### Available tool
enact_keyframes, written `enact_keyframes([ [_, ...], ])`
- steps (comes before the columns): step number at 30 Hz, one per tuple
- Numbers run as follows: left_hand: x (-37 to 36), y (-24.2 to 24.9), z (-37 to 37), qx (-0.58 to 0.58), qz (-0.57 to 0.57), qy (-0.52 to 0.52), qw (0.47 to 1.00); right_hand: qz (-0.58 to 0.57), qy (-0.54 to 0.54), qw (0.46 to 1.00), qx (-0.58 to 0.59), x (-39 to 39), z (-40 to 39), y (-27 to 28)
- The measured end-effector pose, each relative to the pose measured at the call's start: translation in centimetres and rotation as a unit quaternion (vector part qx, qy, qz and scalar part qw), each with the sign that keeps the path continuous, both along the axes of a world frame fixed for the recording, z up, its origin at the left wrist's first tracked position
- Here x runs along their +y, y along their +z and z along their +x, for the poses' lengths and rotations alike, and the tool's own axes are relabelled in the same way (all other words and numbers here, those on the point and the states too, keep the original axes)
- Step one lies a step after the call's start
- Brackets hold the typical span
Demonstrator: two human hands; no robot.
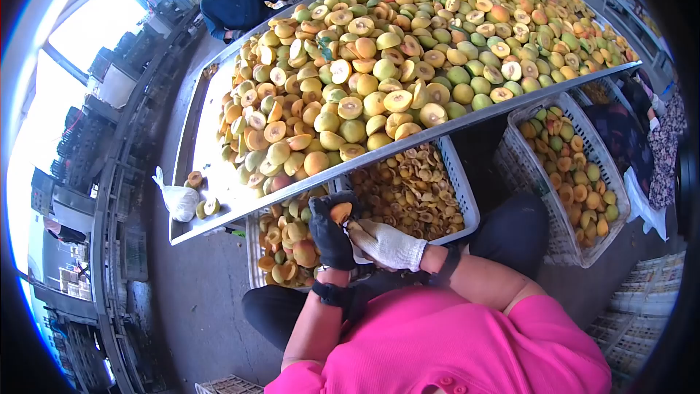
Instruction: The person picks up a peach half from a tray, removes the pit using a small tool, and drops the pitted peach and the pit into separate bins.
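Our left hand (332,237), dark-gloved, has its grip closed around 1 orange fruit piece (340,212), just off the worktop's (232,201) near edge. Our right hand (386,242), white-gloved, meets it; we cannot tell whether that grip pinches anything. We'd do well to pin the fruit piece firmly without crushing it, keeping both thumbs in sight. Below are 2 crates, 1 of fruit (253,252), 1 of scraps (461,182). Beyond, the worktop bears heaped fruit (386,69). We can read no brand, label or writing.
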State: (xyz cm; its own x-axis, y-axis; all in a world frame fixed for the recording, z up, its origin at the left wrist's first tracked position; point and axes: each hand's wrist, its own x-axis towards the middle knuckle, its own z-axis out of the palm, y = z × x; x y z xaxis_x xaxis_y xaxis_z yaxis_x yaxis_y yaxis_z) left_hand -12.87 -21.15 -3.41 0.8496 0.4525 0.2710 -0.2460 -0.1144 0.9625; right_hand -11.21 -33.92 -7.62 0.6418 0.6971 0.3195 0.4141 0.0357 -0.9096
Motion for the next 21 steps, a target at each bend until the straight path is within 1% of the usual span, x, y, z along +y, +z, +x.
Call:
enact_keyframes([
  [1, 0.9, -0.6, 0.1, 0.031, -0.091, -0.054, 0.994, -0.01, 0.025, 0.997, 0.076, -0.4, 0.1, 0.8],
  [2, 2.4, -1.7, 0.3, 0.061, -0.18, -0.108, 0.976, -0.051, 0.083, 0.957, 0.272, -1.6, 0.2, 4.1],
  [3, 3.1, -2.0, 0.5, 0.09, -0.268, -0.16, 0.946, -0.091, 0.138, 0.874, 0.456, -2.2, 0.3, 5.8],
  [4, 3.4, -2.3, 0.6, 0.095, -0.269, -0.183, 0.941, -0.074, 0.15, 0.851, 0.497, -2.1, 0.2, 5.3],
  [5, 3.7, -2.6, 0.5, 0.096, -0.201, -0.197, 0.955, -0.078, 0.162, 0.847, 0.5, -2.0, 0.1, 4.6],
  [7, 3.5, -1.4, 0.0, 0.097, -0.063, -0.223, 0.968, -0.084, 0.184, 0.84, 0.503, -2.1, 0.1, 3.6],
  [10, 4.3, -2.0, -0.2, 0.122, -0.017, -0.249, 0.961, -0.027, 0.23, 0.75, 0.619, -2.2, 0.0, 3.3],
  [13, 4.6, -3.0, -0.5, 0.121, -0.208, -0.253, 0.937, 0.041, 0.301, 0.669, 0.679, -2.1, -0.2, 2.8],
  [14, 4.3, -3.2, -0.6, 0.098, -0.301, -0.272, 0.909, 0.073, 0.332, 0.629, 0.699, -2.0, -0.1, 2.4],
  [16, 3.1, -2.6, -0.7, 0.048, -0.477, -0.304, 0.823, 0.124, 0.379, 0.589, 0.702, -2.1, -0.1, 2.1],
  [18, 3.8, -2.6, -0.7, 0.039, -0.512, -0.271, 0.814, 0.172, 0.428, 0.552, 0.694, -2.0, -0.1, 1.6],
  [19, 4.4, -2.5, -0.5, 0.034, -0.528, -0.255, 0.81, 0.194, 0.404, 0.56, 0.697, -2.3, -0.1, 1.5],
  [20, 5.0, -2.8, -1.1, 0.034, -0.352, -0.097, 0.93, 0.218, 0.382, 0.566, 0.697, -2.6, 0.1, 1.5],
  [21, 7.7, -2.9, -1.5, 0.041, -0.177, -0.068, 0.981, 0.243, 0.359, 0.572, 0.696, -2.7, 0.4, 1.9],
])
